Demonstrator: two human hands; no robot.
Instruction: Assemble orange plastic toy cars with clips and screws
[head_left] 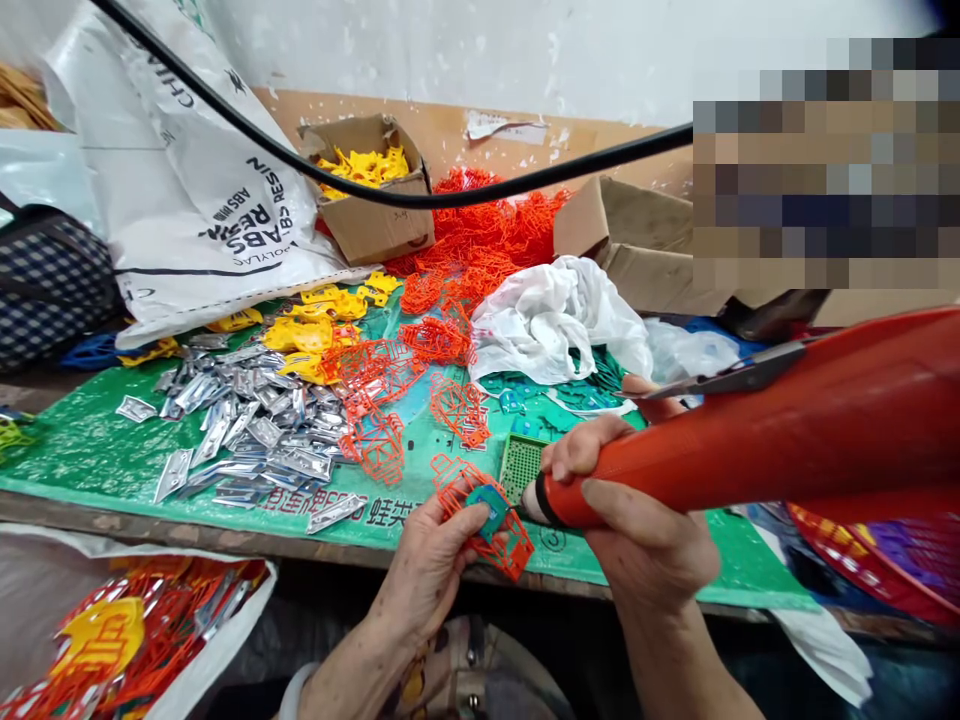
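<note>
My left hand (435,550) pinches an orange plastic lattice frame (517,550) over the table's front edge, its thumb pressing a small teal plastic piece (491,508) against it. My right hand (637,530) is wrapped round a thick red power screwdriver (697,450), which lies nearly level and comes in from the right. The tool's nose is beside the teal piece; whether the bit touches it I cannot tell. Just behind the nose sits a small green perforated tray (523,462). Loose orange frames (459,410) lie beyond my left hand.
Silver plates (262,430) and yellow parts (322,320) lie left. Behind are an orange frame heap (480,230), cardboard boxes (375,220) and a white plastic bag (555,310). A black cable (420,200) crosses above. A bag of parts (150,640) stands lower left, a red basket (862,570) right.
</note>
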